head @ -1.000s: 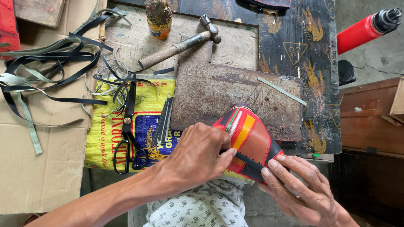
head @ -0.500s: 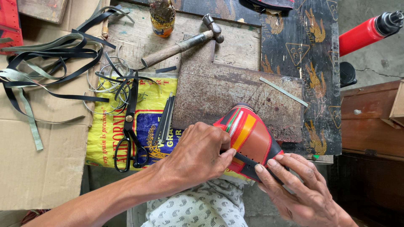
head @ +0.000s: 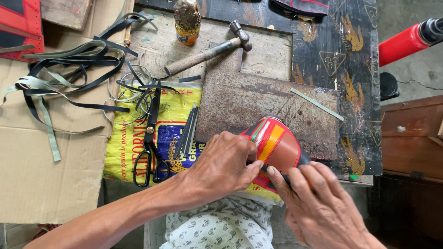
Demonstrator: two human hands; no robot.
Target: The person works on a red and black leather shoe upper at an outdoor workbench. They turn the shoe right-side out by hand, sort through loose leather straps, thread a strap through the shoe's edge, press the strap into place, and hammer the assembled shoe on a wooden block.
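One printed sack (head: 134,138) lies flat on the workbench, left of centre, partly under the rusty metal plate (head: 258,106). It is rectangular, yellow with a blue panel and red lettering bands. A pair of black scissors (head: 150,147) rests on it.

One bottle (head: 187,20) stands at the top edge of the bench; its label is an orange-yellow band, heavily soiled.

Flattened brown cardboard (head: 41,170) covers the left side, unprinted.

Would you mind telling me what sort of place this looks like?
Probably a small leather-goods or shoe-repair workbench: a hammer, black scissors and cut straps lie about, while both hands work a red striped piece.
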